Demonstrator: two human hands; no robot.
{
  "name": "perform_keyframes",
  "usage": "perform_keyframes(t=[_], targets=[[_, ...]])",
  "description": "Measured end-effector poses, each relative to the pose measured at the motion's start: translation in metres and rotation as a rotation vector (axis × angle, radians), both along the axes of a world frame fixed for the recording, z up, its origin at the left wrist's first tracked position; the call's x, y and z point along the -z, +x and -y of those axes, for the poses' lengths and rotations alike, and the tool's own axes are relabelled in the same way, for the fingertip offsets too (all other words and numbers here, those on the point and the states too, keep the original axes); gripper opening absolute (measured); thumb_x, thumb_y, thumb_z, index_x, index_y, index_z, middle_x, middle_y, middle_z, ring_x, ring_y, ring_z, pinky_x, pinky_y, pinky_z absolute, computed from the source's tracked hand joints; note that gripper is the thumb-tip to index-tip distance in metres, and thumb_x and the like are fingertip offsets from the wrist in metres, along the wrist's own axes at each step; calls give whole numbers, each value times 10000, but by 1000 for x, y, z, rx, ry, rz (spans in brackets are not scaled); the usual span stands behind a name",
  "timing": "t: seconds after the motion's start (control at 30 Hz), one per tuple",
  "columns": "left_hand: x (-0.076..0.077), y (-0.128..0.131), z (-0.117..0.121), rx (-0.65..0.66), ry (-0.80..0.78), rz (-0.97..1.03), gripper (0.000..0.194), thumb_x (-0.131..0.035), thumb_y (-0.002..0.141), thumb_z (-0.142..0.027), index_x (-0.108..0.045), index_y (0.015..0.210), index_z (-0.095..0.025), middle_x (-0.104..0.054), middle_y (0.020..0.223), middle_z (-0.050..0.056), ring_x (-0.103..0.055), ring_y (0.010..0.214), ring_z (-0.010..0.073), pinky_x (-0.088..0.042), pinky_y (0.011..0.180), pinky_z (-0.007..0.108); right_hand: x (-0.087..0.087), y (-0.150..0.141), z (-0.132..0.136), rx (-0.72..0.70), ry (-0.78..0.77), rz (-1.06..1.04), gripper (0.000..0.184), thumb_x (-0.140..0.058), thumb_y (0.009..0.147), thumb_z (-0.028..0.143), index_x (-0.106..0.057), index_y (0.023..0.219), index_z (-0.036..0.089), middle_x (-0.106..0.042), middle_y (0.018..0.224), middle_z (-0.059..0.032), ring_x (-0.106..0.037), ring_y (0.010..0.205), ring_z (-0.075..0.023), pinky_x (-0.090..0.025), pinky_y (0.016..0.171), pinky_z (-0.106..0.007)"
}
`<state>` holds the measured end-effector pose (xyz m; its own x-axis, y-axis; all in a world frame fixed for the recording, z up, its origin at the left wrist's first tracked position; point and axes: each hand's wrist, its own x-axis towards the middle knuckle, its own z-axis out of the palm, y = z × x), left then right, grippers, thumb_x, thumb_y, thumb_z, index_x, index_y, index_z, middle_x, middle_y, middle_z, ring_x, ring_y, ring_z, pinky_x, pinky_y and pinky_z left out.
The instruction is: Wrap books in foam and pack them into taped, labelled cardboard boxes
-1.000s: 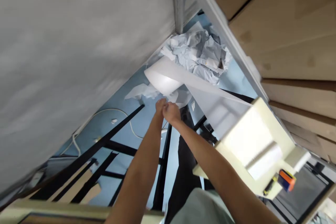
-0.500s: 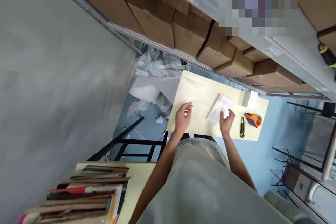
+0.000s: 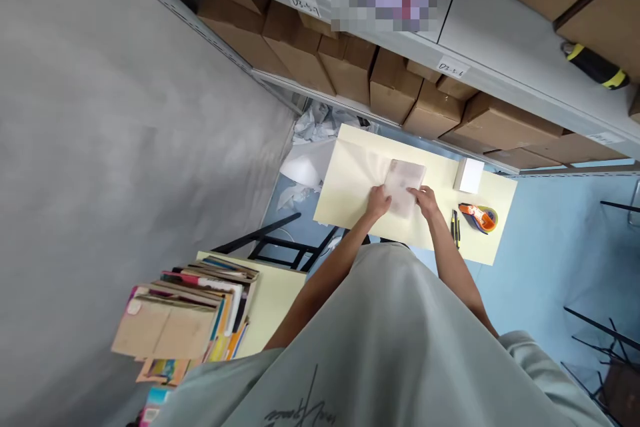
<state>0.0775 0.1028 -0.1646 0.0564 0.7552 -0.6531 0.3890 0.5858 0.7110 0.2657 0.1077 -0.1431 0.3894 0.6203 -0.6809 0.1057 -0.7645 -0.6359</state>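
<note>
A thin, pale pinkish book (image 3: 404, 180) lies on the cream tabletop (image 3: 350, 203), with what looks like a see-through sheet around it that spreads to the left. My left hand (image 3: 379, 202) grips its lower left edge, fingers closed. At its right edge my right hand (image 3: 424, 200) pinches the book or the sheet over it; the fingertips are too small to tell which. To the right of that hand lie a black and yellow utility knife (image 3: 455, 229) and an orange tape dispenser (image 3: 479, 217). A small white box (image 3: 469, 175) stands near the table's far edge.
Shelves with cardboard boxes (image 3: 433, 110) run across the far side; another utility knife (image 3: 595, 67) rests on the upper shelf. A stack of books (image 3: 200, 310) is at lower left, by a grey wall (image 3: 125, 147). Crumpled wrapping (image 3: 317, 123) lies beyond the table's left end.
Both hands, apart and open before, have come together onto the book's two sides. The book has shifted left and turned more upright. The camera view has shifted.
</note>
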Motion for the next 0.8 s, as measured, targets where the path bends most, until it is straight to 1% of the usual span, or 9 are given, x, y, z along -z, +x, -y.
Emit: perform_keyframes(t=[0.1, 0.23, 0.3, 0.4, 0.47, 0.53, 0.63, 0.73, 0.8], targets=[[-13, -2, -4, -43, -27, 79, 508, -791, 888, -194, -734, 1390, -137, -684, 1500, 250, -651, 1439, 414, -460, 1299, 534, -31, -9, -12, -171, 116, -14, 436, -892, 706, 471, -561, 903, 266, -717, 858, -4, -704, 819, -212, -585, 726, -314], [-42, -25, -18, -198, -30, 307, 461, -616, 1092, -497, -712, 1455, -229, -752, 1459, 159, -726, 1322, 333, -595, 1135, 465, -94, -16, 1, -607, 428, 256, 218, -664, 927, 363, -670, 1120, 263, -784, 1118, -79, -760, 974, -263, -642, 908, -399], [-62, -43, -22, -385, -64, 551, 591, -479, 1127, -674, -710, 1451, -236, -787, 1385, 133, -727, 1329, 344, -621, 1093, 474, -125, -11, 17, -859, 577, 391, 282, -559, 993, 282, -709, 1232, 269, -765, 1308, -146, -756, 1202, -299, -645, 1014, -436], [-88, -66, -12, -541, -129, 695, 628, -513, 1096, -737, -741, 1401, -238, -823, 1242, 107, -721, 1349, 384, -622, 1103, 525, -150, 9, 35, -1114, 643, 510, 361, -495, 1028, 209, -765, 1246, 310, -739, 1438, -166, -668, 1461, -313, -618, 1162, -522], [-98, -74, 6, -536, -208, 678, 528, -564, 1090, -647, -770, 1349, -236, -834, 1191, 106, -728, 1344, 395, -620, 1110, 545, -148, 24, 38, -1196, 637, 511, 329, -492, 1075, 242, -787, 1192, 326, -768, 1400, -158, -654, 1501, -314, -596, 1218, -577], [-97, -76, 27, -502, -287, 699, 410, -569, 1084, -511, -801, 1257, -221, -843, 1171, 129, -743, 1329, 393, -628, 1102, 558, -134, 38, 36, -1225, 619, 476, 302, -492, 1124, 307, -793, 1141, 321, -793, 1354, -152, -663, 1499, -309, -589, 1239, -594], [-82, -70, 49, -462, -414, 792, 281, -577, 1060, -392, -804, 1114, -236, -852, 1203, 141, -768, 1304, 356, -631, 1114, 555, -103, 52, 37, -1231, 604, 400, 290, -510, 1155, 347, -785, 1069, 314, -806, 1323, -143, -674, 1482, -289, -597, 1237, -565], [-61, -53, 53, -407, -529, 802, 263, -663, 1053, -455, -777, 1172, -251, -843, 1299, 132, -763, 1328, 330, -621, 1138, 527, -76, 61, 44, -1260, 613, 323, 247, -566, 1140, 270, -771, 1010, 318, -813, 1286, -126, -701, 1433, -265, -609, 1219, -518], [-49, -35, 51, -351, -540, 738, 357, -750, 1022, -524, -754, 1232, -235, -836, 1313, 153, -754, 1336, 345, -625, 1125, 520, -63, 65, 51, -1280, 577, 313, 249, -587, 1109, 193, -761, 980, 317, -813, 1270, -116, -700, 1426, -259, -596, 1232, -512]])
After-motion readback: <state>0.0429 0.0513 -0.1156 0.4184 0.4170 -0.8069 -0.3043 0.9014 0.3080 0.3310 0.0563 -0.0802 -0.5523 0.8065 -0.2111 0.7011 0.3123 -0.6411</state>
